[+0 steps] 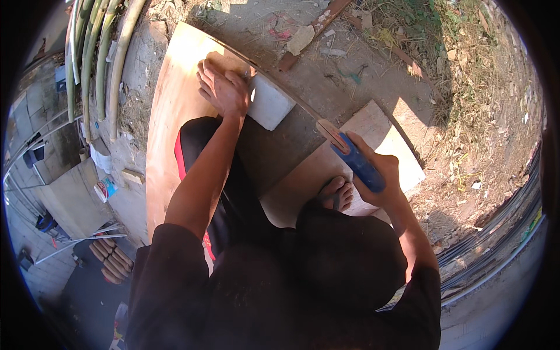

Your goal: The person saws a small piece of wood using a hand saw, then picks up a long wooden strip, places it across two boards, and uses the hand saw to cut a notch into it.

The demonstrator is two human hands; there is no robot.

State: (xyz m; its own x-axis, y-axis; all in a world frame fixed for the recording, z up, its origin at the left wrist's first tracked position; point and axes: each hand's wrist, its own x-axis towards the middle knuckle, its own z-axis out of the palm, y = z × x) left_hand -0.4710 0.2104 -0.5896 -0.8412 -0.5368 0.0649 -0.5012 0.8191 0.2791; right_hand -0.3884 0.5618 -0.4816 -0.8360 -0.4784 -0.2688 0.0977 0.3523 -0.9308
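Observation:
My right hand (382, 175) is wrapped round the blue handle of a handsaw (359, 160). Its thin blade runs up and left to the right edge of a curved-looking light wooden board (166, 122). How deep the teeth sit in the wood I cannot tell. On the board's upper part, near that edge, lies my left hand (224, 90), fingers slightly bent and apart, holding nothing. My bent knee in dark trousers rests over the board's lower part. A white block (270, 104) stands beside the board, below the blade.
A second flat wooden sheet (382, 128) lies on the ground, with my sandalled foot (338, 192) on it. Long bamboo poles (102, 58) are at the upper left, a paint tub (105, 189) below them. Dry grass and rubble (461, 70) spread to the right, beside dark rods (490, 233).

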